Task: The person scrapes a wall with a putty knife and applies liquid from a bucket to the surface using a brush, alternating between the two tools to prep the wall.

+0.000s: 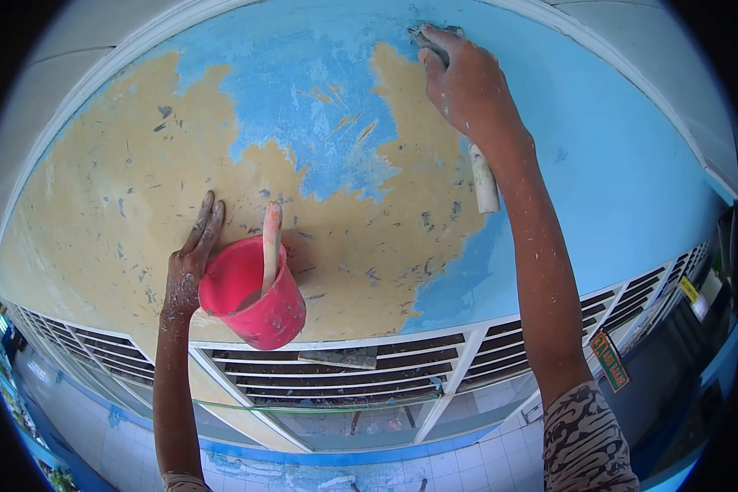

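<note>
Head view shows a wall (599, 164), tan and blue, filling most of the scene, with a louvred window (402, 385) along its lower edge. Near that edge, left of centre, a red bucket (277, 316) tilts with its mouth open; it looks light and slightly flexible, best held by rim or side. The right hand (474, 90), at the wall's upper edge, has its fingers curled tightly round a grey tool (436, 51), probably stiff and light, firmest gripped well back from its edge. The left hand (190, 258) is beside the bucket's rim, fingers extended; whether it grips the bucket cannot be told. A stick-like handle (271, 246) stands in the bucket, offering an easy hold, though perhaps slippery if wet.
</note>
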Motion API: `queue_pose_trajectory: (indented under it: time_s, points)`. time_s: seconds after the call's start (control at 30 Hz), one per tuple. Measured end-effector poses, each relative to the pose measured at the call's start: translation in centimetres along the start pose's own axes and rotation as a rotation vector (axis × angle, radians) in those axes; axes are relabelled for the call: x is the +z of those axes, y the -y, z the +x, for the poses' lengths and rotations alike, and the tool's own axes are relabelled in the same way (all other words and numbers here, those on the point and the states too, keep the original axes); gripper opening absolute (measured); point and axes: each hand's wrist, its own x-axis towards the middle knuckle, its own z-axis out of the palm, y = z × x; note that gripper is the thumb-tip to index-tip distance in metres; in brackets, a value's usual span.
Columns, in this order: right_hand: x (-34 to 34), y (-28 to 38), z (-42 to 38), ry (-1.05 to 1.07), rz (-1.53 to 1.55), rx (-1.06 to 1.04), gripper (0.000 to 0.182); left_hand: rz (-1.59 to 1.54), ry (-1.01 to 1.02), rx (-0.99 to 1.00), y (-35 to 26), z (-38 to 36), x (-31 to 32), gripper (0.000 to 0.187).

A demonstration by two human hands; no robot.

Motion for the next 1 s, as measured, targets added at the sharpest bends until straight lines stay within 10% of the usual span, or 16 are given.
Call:
queue_pose_trajectory:
  time_s: [0.07, 0.13, 0.5, 0.73, 1.0]
  points:
    - [-0.2, -0.2, -2.0, -0.031, 0.006, -0.066, 0.047, -0.055, 0.014, -0.012, -0.2, -0.1, 0.1, 0.086]
    - [-2.6, 2.6, -6.8, 0.235, -0.077, 0.303, 0.048, -0.103, 0.003, -0.020, -0.3, 0.3, -0.1, 0.086]
    - [0.9, -0.2, 1.0, -0.076, -0.014, -0.178, 0.043, -0.087, -0.007, 0.005, -1.7, 0.4, -1.1, 0.083]
    - [-1.7, 4.8, -8.7, 0.333, -0.097, 0.265, 0.045, 0.011, -0.017, 0.037, -1.2, 0.2, -0.9, 0.084]
    - [1.3, 3.9, -1.1, 0.041, -0.009, -0.003, 0.043, -0.083, 0.076, -0.052, -1.7, 0.3, -1.5, 0.080]
